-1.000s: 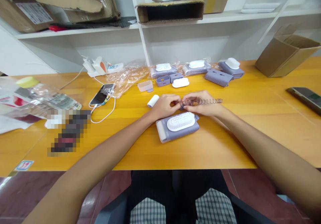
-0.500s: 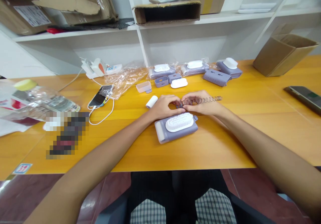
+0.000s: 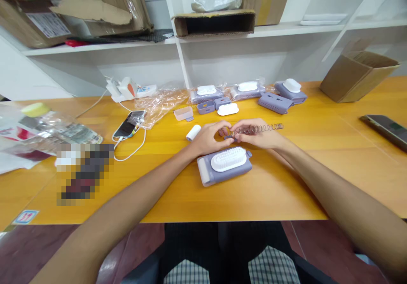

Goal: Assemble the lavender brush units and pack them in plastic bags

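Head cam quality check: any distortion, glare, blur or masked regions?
Head view: wide-angle bend on the shelf edges; soft even light, faint glare on the table; a pixelated patch at left; the hands and the spring are sharp.

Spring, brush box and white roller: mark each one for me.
spring point(image 3: 267, 128), head view, on the free coils.
brush box point(image 3: 237, 173), head view, on its purple front wall.
white roller point(image 3: 193, 132), head view, mid-body.

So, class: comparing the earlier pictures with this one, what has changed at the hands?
Little. The left hand has lifted its fingers slightly off the spring, which the right hand still holds by its left end. The brush box stays put.
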`<state>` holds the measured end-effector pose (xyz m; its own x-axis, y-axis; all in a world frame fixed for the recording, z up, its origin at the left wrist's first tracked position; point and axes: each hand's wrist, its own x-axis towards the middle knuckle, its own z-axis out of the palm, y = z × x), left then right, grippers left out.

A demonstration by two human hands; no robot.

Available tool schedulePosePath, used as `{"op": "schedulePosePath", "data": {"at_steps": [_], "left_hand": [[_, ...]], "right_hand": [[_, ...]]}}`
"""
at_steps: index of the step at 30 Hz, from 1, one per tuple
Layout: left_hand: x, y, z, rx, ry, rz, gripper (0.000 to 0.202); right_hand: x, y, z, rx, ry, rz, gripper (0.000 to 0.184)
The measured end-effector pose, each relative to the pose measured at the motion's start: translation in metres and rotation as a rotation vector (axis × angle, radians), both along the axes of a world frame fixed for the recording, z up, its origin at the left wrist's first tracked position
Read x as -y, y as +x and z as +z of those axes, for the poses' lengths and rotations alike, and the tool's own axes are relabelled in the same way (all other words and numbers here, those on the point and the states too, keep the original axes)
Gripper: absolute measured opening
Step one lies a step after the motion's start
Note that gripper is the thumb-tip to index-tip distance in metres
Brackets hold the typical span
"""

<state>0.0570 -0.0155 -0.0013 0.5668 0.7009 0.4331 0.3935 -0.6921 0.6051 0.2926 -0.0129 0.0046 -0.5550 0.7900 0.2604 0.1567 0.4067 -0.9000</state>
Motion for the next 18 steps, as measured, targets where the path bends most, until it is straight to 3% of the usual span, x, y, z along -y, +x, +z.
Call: {"op": "schedulePosePath", "data": {"at_steps": [11, 18], "left_hand": [[-0.0030, 0.0003, -0.0007, 0.049, 0.004, 0.049, 0.020], [-0.0018, -0.0001, 0.0005, 0.047, -0.042, 0.031, 0.020]], "right_hand": [[-0.0027, -0.0035, -0.0074, 0.038, 0.112, -0.049, 0.026], [-0.0006, -0.0065, -0.0062, -0.008, 0.031, 0.009, 0.026]]}}
